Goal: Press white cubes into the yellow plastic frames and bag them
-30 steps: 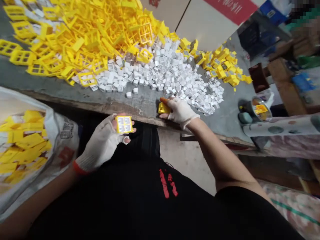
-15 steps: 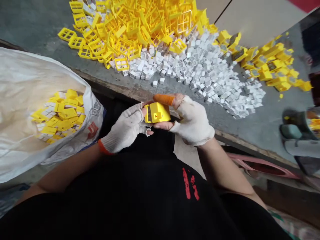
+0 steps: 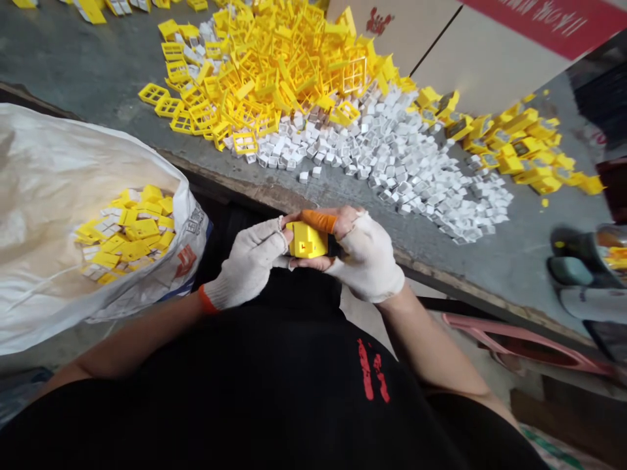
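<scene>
**Both hands on the yellow block, just off the desk's edge**

And here it is: the yellow block (image 3: 309, 241), up between the two gloved hands on the near side of the desk (image 3: 112, 91), in front of the dark shirt. The left hand (image 3: 249, 264) has its fingers closed on the left end. The right hand (image 3: 368, 254) clasps from the other side, an orange-covered finger (image 3: 318, 220) along the far edge, thumb along the near one. What sits underneath, nobody can tell from here!

This looks like a two-handed squeeze, so balance is everything: the block square, wrists level, pressure even from both ends. A lopsided push could skew it. Fingertips are best on the flat sides, clear of any closing seam, with the small notched tab on the facing side left unpressed.

Beyond, white cubes (image 3: 392, 147) spread beside the yellow frames (image 3: 274, 65); at left, the sack (image 3: 59, 163) holds yellow-and-white pieces (image 3: 130, 238).
</scene>
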Demonstrator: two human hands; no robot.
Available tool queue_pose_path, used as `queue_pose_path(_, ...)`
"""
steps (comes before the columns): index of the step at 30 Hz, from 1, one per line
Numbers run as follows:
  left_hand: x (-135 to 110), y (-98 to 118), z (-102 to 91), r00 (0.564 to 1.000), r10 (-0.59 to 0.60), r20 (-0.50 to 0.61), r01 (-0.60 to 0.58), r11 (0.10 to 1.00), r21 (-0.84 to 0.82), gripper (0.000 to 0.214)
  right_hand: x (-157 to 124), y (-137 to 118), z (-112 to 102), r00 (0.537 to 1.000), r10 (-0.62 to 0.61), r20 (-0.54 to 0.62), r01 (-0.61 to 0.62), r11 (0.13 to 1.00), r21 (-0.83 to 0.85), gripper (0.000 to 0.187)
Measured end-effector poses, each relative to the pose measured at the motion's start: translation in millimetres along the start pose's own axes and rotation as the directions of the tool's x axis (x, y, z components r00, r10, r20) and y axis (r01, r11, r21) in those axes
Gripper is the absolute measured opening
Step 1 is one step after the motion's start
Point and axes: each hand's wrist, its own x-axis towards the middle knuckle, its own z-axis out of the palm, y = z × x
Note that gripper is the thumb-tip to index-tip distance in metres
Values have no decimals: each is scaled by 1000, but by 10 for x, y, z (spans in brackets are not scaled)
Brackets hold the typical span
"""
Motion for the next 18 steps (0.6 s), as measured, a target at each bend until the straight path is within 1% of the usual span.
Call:
queue_pose_path(3, -17, -4, -30, 1000, 18, 20, -18, 999, 30, 40, -5, -16, -19, 1000, -7, -7, 7, 1000, 9, 66)
queue_pose_path(6, -24, 1, -42, 999, -1, 44, 0, 1000, 24, 37, -7, -25, -57, 999, 11, 38, -11, 1000, 4, 67)
queue_pose_path(9, -29, 15, -30, 999, -2, 41, 2, 1000, 7, 33, -3, -23, -88, 998, 19, 66, -19, 1000, 7, 68)
queue_pose_path(12, -40, 35, -13, 998, -23, 55, 23, 1000, 10, 32, 3, -15, -108, 998, 3, 61, -5, 1000, 29, 67)
queue_pose_path(14, -45, 48, -3, 997, -41, 73, 39, 999, 18, 33, 5, -12, -116, 998, 13, 66, -17, 998, 61, 67)
queue_pose_path(16, -47, 54, 1, 996, -27, 82, 25, 999, 21, 32, 2, -18, -111, 997, 35, 62, -39, 996, 76, 68)
queue_pose_path(18, -46, 48, -3, 997, -3, 73, 2, 1000, 19, 33, -6, -35, -86, 998, 44, 40, -46, 997, 55, 68)
